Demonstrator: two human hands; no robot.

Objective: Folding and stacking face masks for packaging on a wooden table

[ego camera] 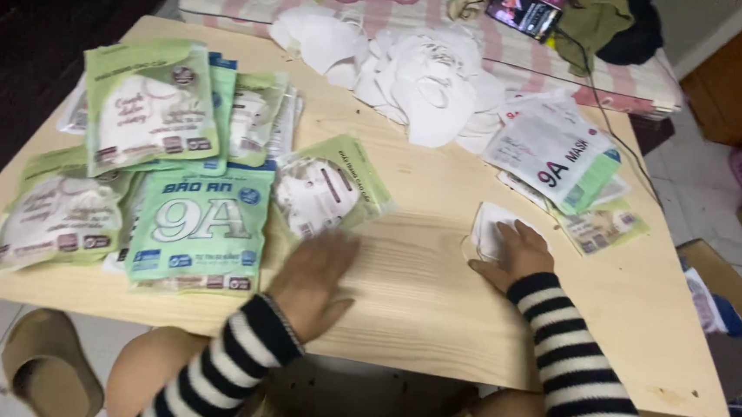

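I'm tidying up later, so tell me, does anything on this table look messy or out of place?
The green packets on the left lie in a crooked, overlapping spread beside the left hand. Loose white masks sit heaped at the far edge. The right hand rests on one white mask. Nothing looks torn or spilled.

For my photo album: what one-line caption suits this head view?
Left hand flat on wooden table beside green mask packets; right hand presses a white mask.
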